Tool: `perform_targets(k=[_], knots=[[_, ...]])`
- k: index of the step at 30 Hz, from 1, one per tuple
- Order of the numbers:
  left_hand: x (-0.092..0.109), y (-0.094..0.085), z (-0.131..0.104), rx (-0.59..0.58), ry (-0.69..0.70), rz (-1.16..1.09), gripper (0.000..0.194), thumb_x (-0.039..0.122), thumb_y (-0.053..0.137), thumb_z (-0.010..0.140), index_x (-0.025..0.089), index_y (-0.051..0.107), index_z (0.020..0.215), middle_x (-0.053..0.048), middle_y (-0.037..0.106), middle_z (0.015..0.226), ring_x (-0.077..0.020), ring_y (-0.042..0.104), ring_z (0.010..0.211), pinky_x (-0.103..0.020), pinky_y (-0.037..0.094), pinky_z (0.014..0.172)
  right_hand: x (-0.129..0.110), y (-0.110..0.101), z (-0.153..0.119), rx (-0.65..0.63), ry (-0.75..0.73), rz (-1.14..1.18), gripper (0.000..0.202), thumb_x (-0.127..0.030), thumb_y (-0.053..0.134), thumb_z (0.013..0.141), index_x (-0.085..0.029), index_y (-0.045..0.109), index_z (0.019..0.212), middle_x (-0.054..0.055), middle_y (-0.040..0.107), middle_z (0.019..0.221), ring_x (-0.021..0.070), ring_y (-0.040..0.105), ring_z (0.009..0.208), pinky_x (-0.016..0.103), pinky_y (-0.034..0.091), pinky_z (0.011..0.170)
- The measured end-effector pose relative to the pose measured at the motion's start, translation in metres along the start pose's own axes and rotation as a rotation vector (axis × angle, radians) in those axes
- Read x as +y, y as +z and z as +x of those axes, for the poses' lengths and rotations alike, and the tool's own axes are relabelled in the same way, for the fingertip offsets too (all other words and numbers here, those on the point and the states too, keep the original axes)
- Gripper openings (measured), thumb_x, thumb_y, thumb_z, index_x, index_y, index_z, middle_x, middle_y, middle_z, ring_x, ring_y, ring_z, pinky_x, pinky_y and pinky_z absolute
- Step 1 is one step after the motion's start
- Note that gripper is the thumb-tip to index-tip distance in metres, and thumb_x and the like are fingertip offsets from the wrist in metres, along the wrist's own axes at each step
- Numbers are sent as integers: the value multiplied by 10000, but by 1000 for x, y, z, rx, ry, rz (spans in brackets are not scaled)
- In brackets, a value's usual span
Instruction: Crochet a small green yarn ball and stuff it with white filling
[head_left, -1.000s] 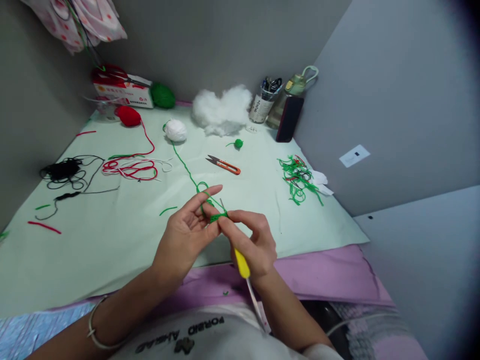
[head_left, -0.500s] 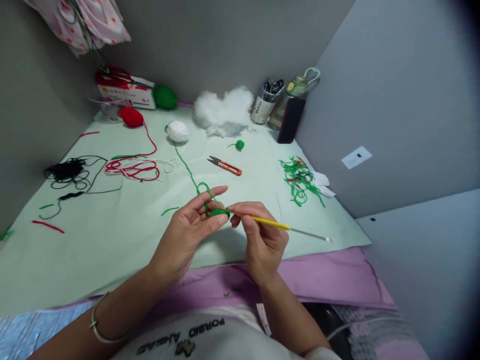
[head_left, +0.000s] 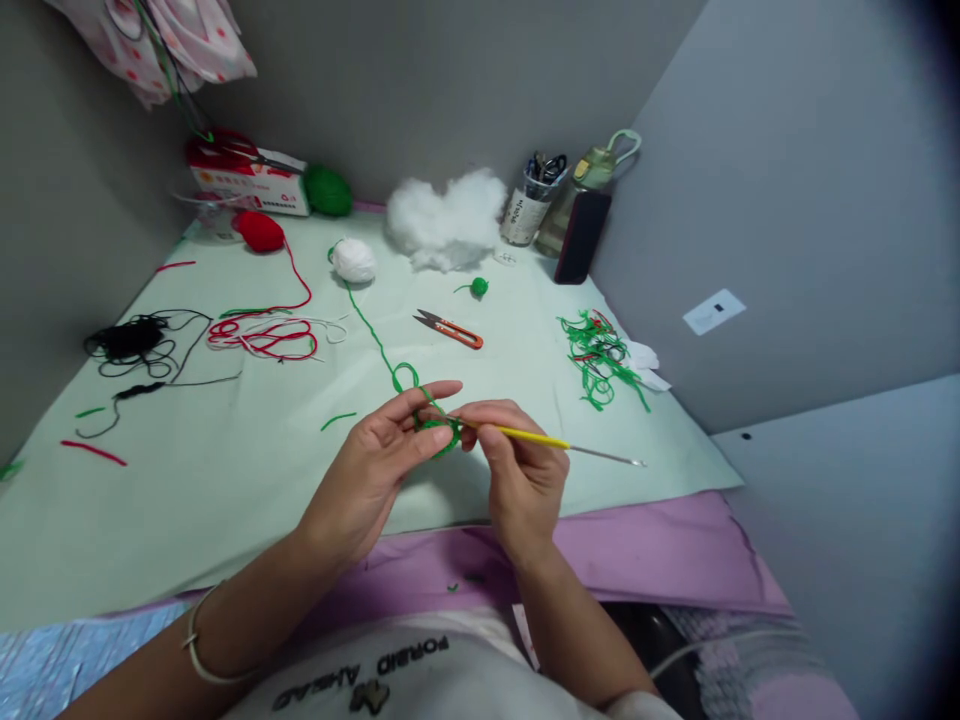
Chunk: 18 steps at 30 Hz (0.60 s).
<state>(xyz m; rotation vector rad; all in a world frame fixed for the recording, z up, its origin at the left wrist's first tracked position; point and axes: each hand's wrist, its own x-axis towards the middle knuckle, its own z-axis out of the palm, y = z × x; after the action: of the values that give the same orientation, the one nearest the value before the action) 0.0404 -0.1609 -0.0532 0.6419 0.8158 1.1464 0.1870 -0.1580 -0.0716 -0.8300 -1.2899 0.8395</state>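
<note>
My left hand pinches a small green crochet piece between thumb and fingers, its index finger stretched out with green yarn running by it. In my right hand is a crochet hook with a yellow handle, held like a pen. Its working tip meets the top edge of the green piece, partly hidden by fingers; the other metal end points right. From the fingers the yarn leads back past a loose loop towards a white yarn ball.
Orange thread snips and a small green ball lie beyond my hands. White stuffing, a pen cup, a bottle and a phone stand behind. Green scraps lie right; black yarn and red yarn left.
The hook's free end has shifted left and slightly up with my right hand. The green piece has tilted, showing more of itself below my left thumb.
</note>
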Motion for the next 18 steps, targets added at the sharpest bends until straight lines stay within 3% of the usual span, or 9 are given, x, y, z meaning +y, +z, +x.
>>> perform_targets(k=[7,18], knots=[[2,-4,-4,-7,-3,70,362,256,800,842,252,781,1203,-13,677,926,-170,611,930,-289,446,908,2,-4,3,40,195,180,227,-384,607,1014,-204,723,940,41,772,865,140,685,672,297,585,624],[0,-12,-3,2,130,260,323,295,819,857,337,794,1177,13,642,929,-125,594,858,-224,483,803,-9,-4,-3,20,-14,-49,213,-270,538,1052,-231,735,982,25,771,890,135,695,701,308,595,669]])
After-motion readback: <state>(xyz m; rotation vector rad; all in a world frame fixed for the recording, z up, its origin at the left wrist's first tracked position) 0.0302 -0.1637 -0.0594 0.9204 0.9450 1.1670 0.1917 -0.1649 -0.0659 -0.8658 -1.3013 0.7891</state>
